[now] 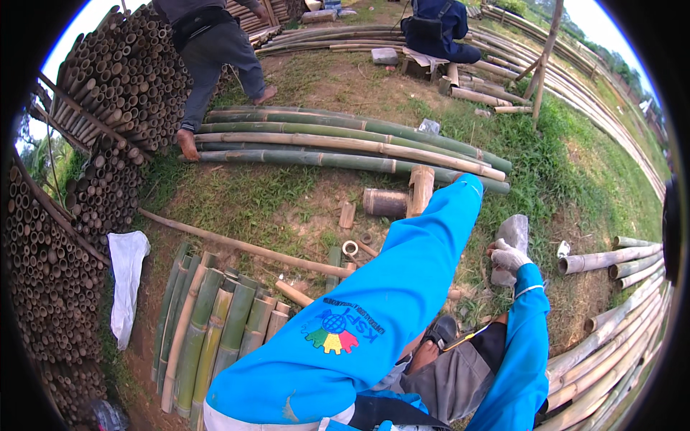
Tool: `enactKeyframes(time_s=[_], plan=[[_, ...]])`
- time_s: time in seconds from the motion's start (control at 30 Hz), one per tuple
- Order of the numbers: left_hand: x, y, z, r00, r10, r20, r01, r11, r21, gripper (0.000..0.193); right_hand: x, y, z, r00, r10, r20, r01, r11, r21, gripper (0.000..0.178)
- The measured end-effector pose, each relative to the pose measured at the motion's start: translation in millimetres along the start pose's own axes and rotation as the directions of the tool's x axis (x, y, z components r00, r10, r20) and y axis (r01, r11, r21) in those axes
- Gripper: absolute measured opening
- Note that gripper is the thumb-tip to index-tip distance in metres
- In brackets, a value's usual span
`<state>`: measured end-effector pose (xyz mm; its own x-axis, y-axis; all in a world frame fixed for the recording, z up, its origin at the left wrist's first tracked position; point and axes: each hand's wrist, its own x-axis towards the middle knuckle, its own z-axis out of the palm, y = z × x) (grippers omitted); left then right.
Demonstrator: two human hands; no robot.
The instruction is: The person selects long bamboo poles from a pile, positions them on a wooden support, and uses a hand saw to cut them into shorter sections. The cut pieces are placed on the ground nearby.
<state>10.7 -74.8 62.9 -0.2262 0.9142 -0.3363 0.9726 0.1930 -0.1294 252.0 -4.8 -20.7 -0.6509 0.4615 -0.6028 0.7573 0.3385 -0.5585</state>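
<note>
My left arm, in a blue sleeve, reaches out to the near green bamboo pole [345, 159]. Only a sliver of my left hand [458, 177] shows past the cuff, against that pole near its right end; the fingers are hidden. A whitish glove covers my right hand [509, 256], its fingers curled in front of a grey stone [514, 230]. Whether they hold anything is hidden. Left of my left forearm, a short upright bamboo piece [421, 188] stands beside a thick brown bamboo section [384, 202]. A thin yellow strip [460, 340] lies by my lap.
Cut bamboo lengths [208, 323] lie at the lower left, near a long thin pole [244, 243]. Stacked bamboo [108, 72] and a white cloth [126, 280] are at left. More poles [611, 345] lie at right. One person [215, 57] steps by the poles; another [435, 32] sits beyond.
</note>
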Motion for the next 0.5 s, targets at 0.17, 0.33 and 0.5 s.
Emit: enactKeyframes(time_s=[0.17, 0.33, 0.5], plan=[[-0.9, -2.5, 0.1, 1.000, -0.008, 0.003, 0.008, 1.000, 0.006, 0.048, -2.3, -2.3, -1.5, 1.000, 0.005, -0.015, -0.006, 1.000, -0.026, 0.038], [-4.3, -5.4, 1.3, 1.000, -0.020, -0.004, 0.020, 1.000, 0.005, 0.047, 2.4, 0.3, -3.4, 1.000, 0.015, -0.025, -0.016, 0.999, -0.033, 0.041], [-6.5, -10.1, 2.2, 0.999, -0.030, -0.015, 0.030, 0.999, -0.013, 0.047, -4.1, 2.0, -4.8, 0.999, 0.023, -0.041, -0.024, 1.000, -0.015, 0.044]])
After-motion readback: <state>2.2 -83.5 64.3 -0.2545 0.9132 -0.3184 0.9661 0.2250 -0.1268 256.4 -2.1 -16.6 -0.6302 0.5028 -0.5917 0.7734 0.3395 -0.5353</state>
